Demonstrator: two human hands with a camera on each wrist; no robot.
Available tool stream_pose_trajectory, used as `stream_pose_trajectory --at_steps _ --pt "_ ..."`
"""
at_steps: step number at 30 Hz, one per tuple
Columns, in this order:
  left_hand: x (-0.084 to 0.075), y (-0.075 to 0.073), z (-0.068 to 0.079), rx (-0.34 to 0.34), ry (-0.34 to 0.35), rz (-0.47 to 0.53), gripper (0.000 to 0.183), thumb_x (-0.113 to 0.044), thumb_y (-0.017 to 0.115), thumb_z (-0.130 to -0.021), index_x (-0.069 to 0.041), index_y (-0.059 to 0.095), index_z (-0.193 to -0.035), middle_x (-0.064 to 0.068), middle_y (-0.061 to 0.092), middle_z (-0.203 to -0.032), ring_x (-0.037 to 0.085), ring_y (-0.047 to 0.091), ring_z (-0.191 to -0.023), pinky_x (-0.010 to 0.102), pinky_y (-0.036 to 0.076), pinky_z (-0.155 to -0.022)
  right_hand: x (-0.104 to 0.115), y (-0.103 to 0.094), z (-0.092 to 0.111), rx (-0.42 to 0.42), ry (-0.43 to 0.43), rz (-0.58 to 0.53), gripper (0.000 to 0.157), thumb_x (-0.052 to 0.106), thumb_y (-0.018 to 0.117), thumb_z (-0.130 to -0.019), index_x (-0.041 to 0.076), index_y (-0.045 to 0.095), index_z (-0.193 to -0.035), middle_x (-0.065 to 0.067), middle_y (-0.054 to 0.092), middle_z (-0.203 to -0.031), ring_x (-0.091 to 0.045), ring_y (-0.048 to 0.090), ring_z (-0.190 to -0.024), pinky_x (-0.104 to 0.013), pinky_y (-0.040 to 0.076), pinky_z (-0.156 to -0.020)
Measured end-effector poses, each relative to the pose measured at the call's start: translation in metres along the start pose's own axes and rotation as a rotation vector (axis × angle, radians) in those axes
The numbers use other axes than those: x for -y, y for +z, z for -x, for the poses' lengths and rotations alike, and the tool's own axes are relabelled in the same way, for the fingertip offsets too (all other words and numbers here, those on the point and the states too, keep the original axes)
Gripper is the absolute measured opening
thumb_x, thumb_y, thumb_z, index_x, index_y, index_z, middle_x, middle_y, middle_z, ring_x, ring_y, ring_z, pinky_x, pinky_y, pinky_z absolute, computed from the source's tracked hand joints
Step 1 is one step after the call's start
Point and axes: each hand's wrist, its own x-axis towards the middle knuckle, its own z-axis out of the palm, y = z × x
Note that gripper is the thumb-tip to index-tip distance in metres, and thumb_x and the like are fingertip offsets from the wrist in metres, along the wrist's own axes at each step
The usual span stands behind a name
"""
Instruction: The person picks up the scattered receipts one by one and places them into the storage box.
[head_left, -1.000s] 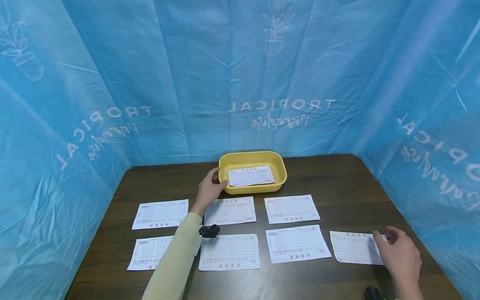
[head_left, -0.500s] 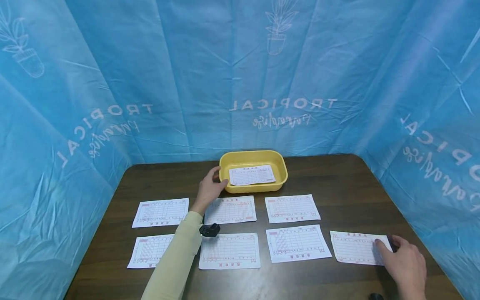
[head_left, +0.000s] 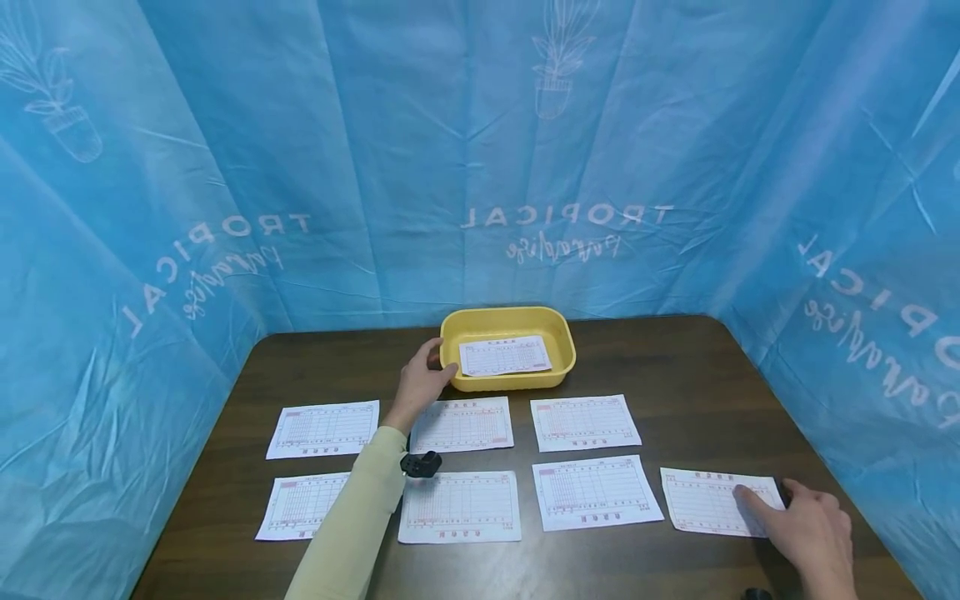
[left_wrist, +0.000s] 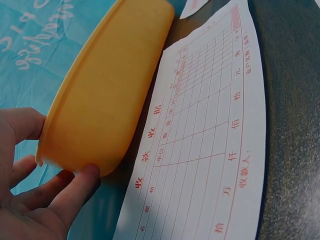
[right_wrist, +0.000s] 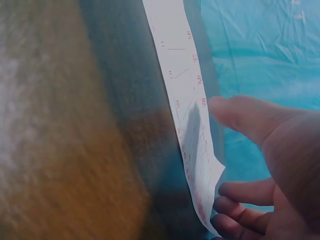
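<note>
In the head view my left hand (head_left: 418, 385) holds the left end of a yellow plastic basin (head_left: 517, 384). Up close, in the left wrist view, the fingers and thumb sit around the basin's corner. A printed receipt slip (head_left: 505, 356) lies inside. At the right my right hand (head_left: 813, 529) is over the right end of another receipt slip (head_left: 712, 500). The right wrist view has the thumb apart from the paper (right_wrist: 182, 75), while the fingertips meet its slightly raised edge.
Several more receipt slips (head_left: 596, 492) lie in two rows on the dark wooden table (head_left: 645, 358), one (head_left: 472, 427) partly behind my left wrist. Blue printed sheeting (head_left: 405, 167) encloses the table at the back and sides.
My right hand has shifted slightly down and to the right, and its thumb has come further over the slip. The left hand stays at the basin.
</note>
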Motion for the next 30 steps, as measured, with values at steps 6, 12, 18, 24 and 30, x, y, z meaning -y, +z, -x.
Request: stream_pose_trajectory --at_steps 6,12,18,24,30 --pt "0.0003 0.0001 0.0017 -0.002 0.012 0.005 0.059 -0.028 0.067 -0.090 -0.022 0.042 -0.143 0.011 0.054 -0.133 0.022 0.056 -0.111 0.040 0.049 -0.089 0.0011 0.0005 0.0009 0.020 0.014 0.019 0.114 0.071 0.063 -0.074 -0.020 0.031 -0.134 -0.044 0.022 -0.121 -0.059 0.020 -0.110 -0.069 0.025 -0.090" --pt "0.0003 -0.0001 0.0002 -0.012 0.015 0.001 0.060 -0.030 0.068 -0.089 -0.023 0.042 -0.143 0.010 0.055 -0.132 0.022 0.057 -0.109 0.039 0.049 -0.088 0.0025 0.0039 -0.0010 -0.016 0.028 0.004 0.106 0.068 0.068 -0.072 -0.016 0.038 -0.130 -0.043 0.024 -0.118 -0.058 0.021 -0.108 -0.067 0.026 -0.088" --pt "0.0008 0.0010 -0.0009 -0.006 0.012 0.006 0.059 -0.029 0.067 -0.090 -0.023 0.042 -0.143 0.010 0.054 -0.133 0.022 0.059 -0.103 0.038 0.051 -0.084 0.0017 0.0054 -0.0030 -0.049 0.008 -0.036 0.096 0.062 0.072 -0.072 -0.016 0.043 -0.122 -0.041 0.032 -0.113 -0.054 0.025 -0.106 -0.063 0.023 -0.090" --pt "0.0010 0.0002 0.0011 -0.006 0.005 0.019 0.058 -0.029 0.067 -0.090 -0.023 0.042 -0.142 0.011 0.054 -0.133 0.021 0.060 -0.099 0.038 0.051 -0.082 0.0015 0.0033 -0.0031 -0.108 -0.048 -0.074 0.084 0.047 0.076 -0.075 -0.018 0.045 -0.117 -0.038 0.047 -0.108 -0.047 0.045 -0.092 -0.058 0.034 -0.081" --pt "0.0019 0.0002 0.0003 0.001 0.001 0.023 0.059 -0.028 0.067 -0.090 -0.023 0.041 -0.143 0.011 0.053 -0.134 0.022 0.059 -0.105 0.039 0.051 -0.085 0.0000 0.0038 0.0013 -0.115 -0.017 -0.112 0.062 0.025 0.070 -0.083 -0.014 0.042 -0.121 -0.036 0.047 -0.109 -0.046 0.047 -0.091 -0.058 0.037 -0.076"
